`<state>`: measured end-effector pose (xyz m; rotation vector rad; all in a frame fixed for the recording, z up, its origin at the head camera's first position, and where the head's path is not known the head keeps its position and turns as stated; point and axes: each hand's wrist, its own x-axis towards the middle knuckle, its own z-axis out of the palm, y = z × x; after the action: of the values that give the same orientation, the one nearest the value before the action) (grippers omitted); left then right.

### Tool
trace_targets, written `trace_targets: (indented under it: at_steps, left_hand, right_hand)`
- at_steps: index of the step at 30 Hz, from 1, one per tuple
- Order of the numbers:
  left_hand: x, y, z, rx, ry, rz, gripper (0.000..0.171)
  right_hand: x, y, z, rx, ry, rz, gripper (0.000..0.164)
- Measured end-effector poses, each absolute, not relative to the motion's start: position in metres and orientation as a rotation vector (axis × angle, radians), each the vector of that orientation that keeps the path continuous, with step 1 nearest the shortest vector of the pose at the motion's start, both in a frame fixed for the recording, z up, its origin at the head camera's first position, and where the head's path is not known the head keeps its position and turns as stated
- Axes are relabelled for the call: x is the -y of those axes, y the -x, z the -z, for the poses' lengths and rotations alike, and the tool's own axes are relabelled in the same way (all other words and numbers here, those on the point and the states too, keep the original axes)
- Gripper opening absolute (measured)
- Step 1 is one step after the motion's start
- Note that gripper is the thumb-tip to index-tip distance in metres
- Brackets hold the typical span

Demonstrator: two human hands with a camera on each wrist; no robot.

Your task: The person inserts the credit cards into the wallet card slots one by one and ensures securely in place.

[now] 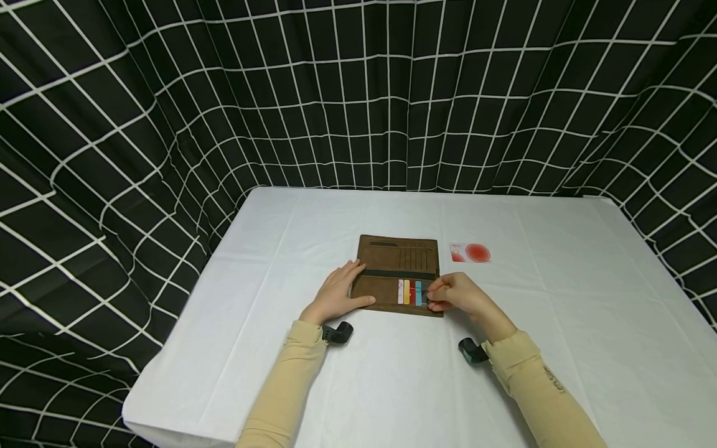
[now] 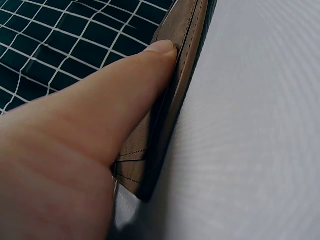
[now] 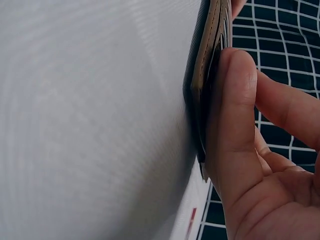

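Observation:
A brown wallet (image 1: 386, 255) lies unfolded on the table. Its near half bears a row of overlapping cards (image 1: 409, 292) in white, yellow, red and blue, with a dark card (image 1: 424, 291) at the right end. My left hand (image 1: 336, 294) rests on the wallet's left side, fingers spread, its thumb (image 2: 155, 60) pressing near the front edge. At the right end of the row, my right hand (image 1: 460, 294) pinches the dark card between thumb and fingers. In the right wrist view the right thumb (image 3: 240, 85) lies along the wallet's edge; the card's held part is hidden.
A red and white card (image 1: 470, 252) lies flat on the table to the right of the wallet. A white cloth covers the table (image 1: 269, 249). Black curtains with a white grid (image 1: 358, 112) hang behind and at both sides.

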<state>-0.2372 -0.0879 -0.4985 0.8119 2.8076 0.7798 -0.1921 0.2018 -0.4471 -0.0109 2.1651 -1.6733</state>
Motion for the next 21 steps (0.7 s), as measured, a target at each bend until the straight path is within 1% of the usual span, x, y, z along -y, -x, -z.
trace_targets:
  at_steps: [13,21]
  left_hand:
    - [0.0873,0.2381,0.5001,-2.812,-0.82,-0.793,0.088]
    - [0.0874,0.2384,0.5008,-2.816,-0.82,-0.788,0.089]
  right_hand:
    - [-0.1966,0.1908,0.4441,-2.185,0.011,1.663,0.016]
    - [-0.1974,0.1893,0.4413,-2.181,0.034,1.638,0.021]
